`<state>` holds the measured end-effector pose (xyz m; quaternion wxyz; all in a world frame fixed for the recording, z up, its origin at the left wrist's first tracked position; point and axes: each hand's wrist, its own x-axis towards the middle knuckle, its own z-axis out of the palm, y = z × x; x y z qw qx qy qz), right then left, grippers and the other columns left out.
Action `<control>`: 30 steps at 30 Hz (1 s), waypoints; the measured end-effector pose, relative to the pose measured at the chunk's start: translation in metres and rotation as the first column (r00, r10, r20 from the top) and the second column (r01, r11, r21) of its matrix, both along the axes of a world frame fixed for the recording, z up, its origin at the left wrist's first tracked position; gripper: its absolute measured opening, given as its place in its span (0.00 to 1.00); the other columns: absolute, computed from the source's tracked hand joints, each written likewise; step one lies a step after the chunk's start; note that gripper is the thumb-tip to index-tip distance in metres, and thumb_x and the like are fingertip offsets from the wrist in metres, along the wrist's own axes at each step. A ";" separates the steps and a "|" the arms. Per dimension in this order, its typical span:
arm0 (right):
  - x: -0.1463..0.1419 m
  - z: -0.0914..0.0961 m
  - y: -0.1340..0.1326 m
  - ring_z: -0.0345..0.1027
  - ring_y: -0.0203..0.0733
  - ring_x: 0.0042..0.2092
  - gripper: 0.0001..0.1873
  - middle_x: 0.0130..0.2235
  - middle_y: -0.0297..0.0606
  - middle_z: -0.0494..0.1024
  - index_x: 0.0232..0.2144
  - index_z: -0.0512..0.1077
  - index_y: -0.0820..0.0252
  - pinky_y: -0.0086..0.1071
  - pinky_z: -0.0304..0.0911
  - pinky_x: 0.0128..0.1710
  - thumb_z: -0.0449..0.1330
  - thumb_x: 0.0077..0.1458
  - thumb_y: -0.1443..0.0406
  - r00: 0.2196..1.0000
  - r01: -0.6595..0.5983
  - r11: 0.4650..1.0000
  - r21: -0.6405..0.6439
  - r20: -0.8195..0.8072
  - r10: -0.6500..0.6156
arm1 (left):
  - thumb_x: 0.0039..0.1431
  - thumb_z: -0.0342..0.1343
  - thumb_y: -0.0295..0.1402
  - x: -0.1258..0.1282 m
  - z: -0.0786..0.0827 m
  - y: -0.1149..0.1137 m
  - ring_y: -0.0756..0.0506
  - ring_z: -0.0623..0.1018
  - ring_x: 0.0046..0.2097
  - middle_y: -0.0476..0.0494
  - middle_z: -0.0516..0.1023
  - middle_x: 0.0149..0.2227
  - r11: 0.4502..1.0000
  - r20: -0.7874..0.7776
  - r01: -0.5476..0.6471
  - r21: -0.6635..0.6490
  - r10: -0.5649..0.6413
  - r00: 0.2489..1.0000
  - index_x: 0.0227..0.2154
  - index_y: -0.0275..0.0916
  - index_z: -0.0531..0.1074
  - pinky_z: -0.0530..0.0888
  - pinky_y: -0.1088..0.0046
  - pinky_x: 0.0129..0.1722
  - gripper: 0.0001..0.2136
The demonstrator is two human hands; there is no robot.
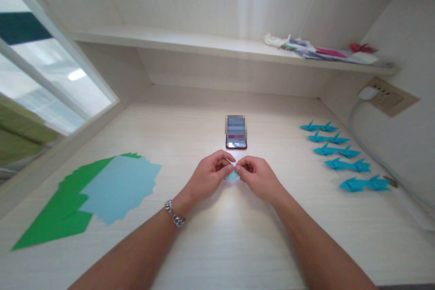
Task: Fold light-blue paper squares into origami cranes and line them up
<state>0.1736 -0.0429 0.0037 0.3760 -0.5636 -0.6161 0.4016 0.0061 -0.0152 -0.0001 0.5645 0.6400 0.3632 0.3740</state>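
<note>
Between both hands is a small piece of light blue paper [232, 176], mostly hidden by the fingers, so its folded shape is unclear. My left hand [215, 170], with a chain bracelet on the wrist, pinches its left side. Thumb and fingers of my right hand [254, 173] close on the right side, the two hands nearly touching. Just beyond them a phone [236, 138] lies on the desk with its screen lit. Off to the right, folded blue paper cranes [336, 151] stand in rows of two.
On the left, light blue paper sheets [124, 190] overlap green paper sheets [50, 217]. A shelf [204, 44] crosses the back, holding papers and a plastic bag at its right. A white cable [355, 122] runs from the wall socket [390, 97] down the right side.
</note>
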 end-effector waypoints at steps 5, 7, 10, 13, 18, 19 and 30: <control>0.000 0.002 0.000 0.62 0.34 0.26 0.08 0.25 0.33 0.72 0.25 0.71 0.61 0.27 0.55 0.26 0.57 0.51 0.63 1.000 0.004 1.000 0.022 0.007 -0.004 | 0.56 0.55 0.31 0.000 0.001 0.001 0.51 0.70 0.28 0.50 0.71 0.25 0.998 0.085 0.014 -0.055 -0.009 0.996 0.39 0.35 0.69 0.65 0.76 0.28 0.08; 0.001 0.002 0.000 0.62 0.35 0.27 0.08 0.25 0.33 0.72 0.25 0.71 0.61 0.27 0.55 0.26 0.57 0.51 0.63 1.000 0.016 0.999 0.032 0.018 -0.016 | 0.57 0.54 0.32 0.001 0.003 0.001 0.51 0.69 0.28 0.51 0.69 0.25 0.998 0.088 0.013 -0.053 -0.008 0.996 0.41 0.36 0.69 0.66 0.76 0.28 0.09; 0.000 0.002 0.000 0.62 0.35 0.27 0.08 0.25 0.33 0.72 0.24 0.71 0.61 0.27 0.55 0.26 0.57 0.51 0.63 0.999 0.035 0.999 0.042 0.019 -0.036 | 0.56 0.56 0.33 0.002 0.005 0.000 0.51 0.70 0.28 0.51 0.69 0.25 0.999 0.050 0.013 -0.049 -0.011 0.999 0.41 0.36 0.68 0.67 0.76 0.29 0.11; 0.000 0.001 0.001 0.62 0.34 0.26 0.08 0.24 0.33 0.72 0.25 0.71 0.61 0.27 0.55 0.26 0.57 0.51 0.62 0.999 0.029 0.999 0.022 -0.023 -0.029 | 0.53 0.58 0.33 0.001 0.005 0.000 0.51 0.71 0.28 0.50 0.71 0.25 0.999 0.034 -0.014 -0.033 0.015 0.999 0.40 0.36 0.68 0.67 0.76 0.28 0.12; 0.003 0.002 0.002 0.62 0.34 0.25 0.09 0.22 0.32 0.71 0.24 0.71 0.61 0.28 0.56 0.25 0.57 0.51 0.62 0.996 -0.024 0.999 -0.048 -0.087 0.020 | 0.53 0.58 0.31 0.000 0.004 0.000 0.51 0.71 0.28 0.50 0.72 0.26 0.995 0.032 -0.097 0.003 0.096 0.995 0.40 0.36 0.68 0.66 0.77 0.28 0.11; 0.004 0.002 0.002 0.62 0.34 0.25 0.08 0.22 0.32 0.71 0.24 0.71 0.61 0.28 0.56 0.25 0.57 0.50 0.62 0.998 -0.011 0.999 -0.038 -0.068 0.009 | 0.53 0.58 0.31 0.000 0.004 0.001 0.51 0.71 0.28 0.50 0.72 0.25 0.995 0.024 -0.097 0.002 0.097 0.995 0.40 0.36 0.69 0.66 0.77 0.28 0.11; 0.010 -0.001 0.007 0.65 0.35 0.25 0.14 0.24 0.36 0.73 0.26 0.72 0.62 0.29 0.60 0.26 0.57 0.52 0.57 0.973 -0.001 0.996 -0.086 -0.230 -0.019 | 0.55 0.55 0.38 -0.002 0.007 0.003 0.50 0.71 0.25 0.47 0.74 0.22 0.994 -0.178 -0.073 0.079 0.087 0.980 0.28 0.35 0.74 0.67 0.75 0.26 0.11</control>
